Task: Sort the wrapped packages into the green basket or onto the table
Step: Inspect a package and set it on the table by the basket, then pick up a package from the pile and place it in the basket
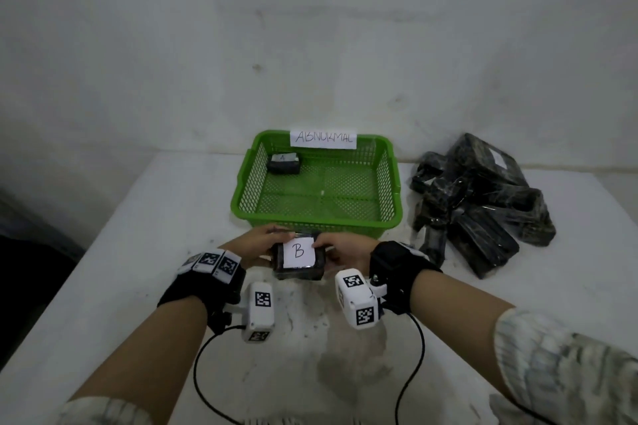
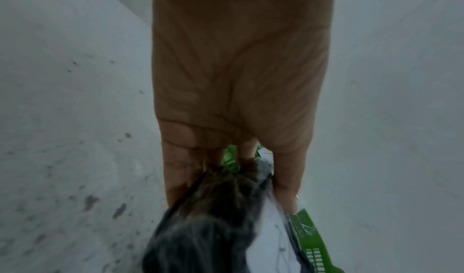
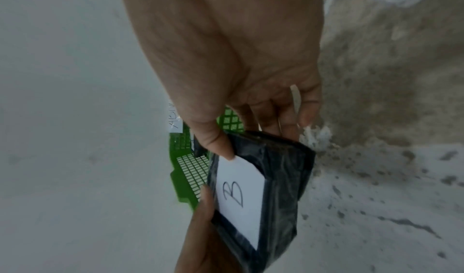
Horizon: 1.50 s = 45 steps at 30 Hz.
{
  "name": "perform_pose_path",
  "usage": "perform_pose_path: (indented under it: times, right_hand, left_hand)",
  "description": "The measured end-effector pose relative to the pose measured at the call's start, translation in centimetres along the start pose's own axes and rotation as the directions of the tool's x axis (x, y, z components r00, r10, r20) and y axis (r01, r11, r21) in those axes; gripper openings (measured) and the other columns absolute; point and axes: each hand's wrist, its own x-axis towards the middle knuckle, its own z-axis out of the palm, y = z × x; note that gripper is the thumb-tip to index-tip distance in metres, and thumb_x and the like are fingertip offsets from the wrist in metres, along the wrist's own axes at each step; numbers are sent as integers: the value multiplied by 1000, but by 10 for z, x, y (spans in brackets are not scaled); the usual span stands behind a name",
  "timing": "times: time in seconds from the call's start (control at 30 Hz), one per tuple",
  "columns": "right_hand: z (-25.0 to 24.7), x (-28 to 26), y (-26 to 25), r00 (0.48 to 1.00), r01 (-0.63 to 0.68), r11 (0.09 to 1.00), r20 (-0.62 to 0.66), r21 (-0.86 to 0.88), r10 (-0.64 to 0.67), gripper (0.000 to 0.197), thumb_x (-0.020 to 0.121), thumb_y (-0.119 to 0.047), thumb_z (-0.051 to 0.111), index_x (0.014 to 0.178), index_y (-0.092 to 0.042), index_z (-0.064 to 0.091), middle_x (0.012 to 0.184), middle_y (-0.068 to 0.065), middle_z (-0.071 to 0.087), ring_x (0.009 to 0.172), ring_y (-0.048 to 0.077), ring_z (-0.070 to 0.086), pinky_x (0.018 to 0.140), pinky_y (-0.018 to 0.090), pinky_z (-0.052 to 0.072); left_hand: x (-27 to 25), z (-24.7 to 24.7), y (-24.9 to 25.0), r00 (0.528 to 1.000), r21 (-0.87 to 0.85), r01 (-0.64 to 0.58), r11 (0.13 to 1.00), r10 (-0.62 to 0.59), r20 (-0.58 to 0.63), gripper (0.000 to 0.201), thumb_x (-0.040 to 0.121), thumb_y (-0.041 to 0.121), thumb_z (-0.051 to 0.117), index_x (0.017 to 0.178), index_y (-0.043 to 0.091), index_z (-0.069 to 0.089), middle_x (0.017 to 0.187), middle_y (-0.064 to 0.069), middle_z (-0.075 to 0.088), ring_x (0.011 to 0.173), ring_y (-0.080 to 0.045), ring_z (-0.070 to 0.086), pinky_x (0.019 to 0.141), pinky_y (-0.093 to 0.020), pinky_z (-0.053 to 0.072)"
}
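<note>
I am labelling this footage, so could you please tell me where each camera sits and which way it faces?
Head: worn on the head, looking forward and down at the green basket, the package pile, both forearms and hands.
Left wrist: along the left hand to its fingers on the B package; table beneath.
Right wrist: along the right hand, thumb on the B label.
Shared: all three views show the B package in a two-handed grip, and the basket.
</note>
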Motion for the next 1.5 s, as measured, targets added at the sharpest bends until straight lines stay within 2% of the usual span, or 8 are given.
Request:
perform_pose_path:
  times: [0.23,0.37,0.57,0.67,0.9,1.0,1.33,1.5]
  right_hand:
    - [21,37,6,998,-5,997,-69,75,10,17,99,-14,48,91,-2,58,80,9,58,69,22,52,75,34,45]
    - [27,45,0,997,0,997,-73,80,5,8,96,-3,51,100,3,56,106,14,52,110,33,55,94,39,50]
    - [21,46,2,999,33,987,-41,155,-27,12,96,-1,47,98,2,58,112,19,64,92,31,62,70,33,56]
    - [16,34,1,997,63,986,-53,154,-55,13,96,-7,50,86,-3,57,84,10,58,63,19,52,49,23,43]
    - [-16,4,8,936,186,941,-240,-281,-257,4,93,-9,53,96,-8,56,83,6,53,76,19,52,84,33,41]
    - [-42,-6,18,877,70,867,-385,-493,-289,26,95,-17,49,111,0,63,129,22,50,118,36,47,107,40,34]
    - [-134,-27,31,627,-161,867,-728,-471,-279,49,84,-32,59,126,-12,43,140,20,25,128,39,27,103,41,30]
    - [-154,-17,45,686,-136,919,-704,-371,-183,79,80,-39,70,141,-14,26,148,24,9,131,46,27,107,48,35]
  left_hand:
    - [9,-10,-28,983,-132,87,987,-107,-148,42,90,13,59,129,9,43,94,-10,59,74,-20,55,78,-37,47]
    - [16,-14,-32,968,-131,69,989,-98,-229,43,89,6,60,130,9,47,101,-12,58,77,-22,56,61,-29,48]
    - [22,-8,-28,973,-134,51,990,-79,-216,35,92,5,53,127,9,53,109,-10,57,89,-22,55,66,-24,46]
    - [18,-1,-20,970,-19,92,996,-94,-223,29,94,17,52,122,12,54,115,-9,53,102,-23,47,81,-31,39]
    - [3,25,5,892,342,167,925,6,-451,48,83,36,53,124,11,59,137,-22,44,127,-34,39,108,-36,33]
    - [-4,51,18,861,437,197,878,59,-505,40,90,33,51,127,18,54,143,-21,27,132,-35,27,110,-35,24]
    - [18,148,46,908,702,-175,690,389,-156,52,89,39,55,137,24,40,151,-8,16,144,-30,3,115,-50,-1]
    - [36,169,46,974,835,-105,540,225,-23,70,91,54,43,149,32,11,159,-5,-1,144,-31,-17,112,-54,-11]
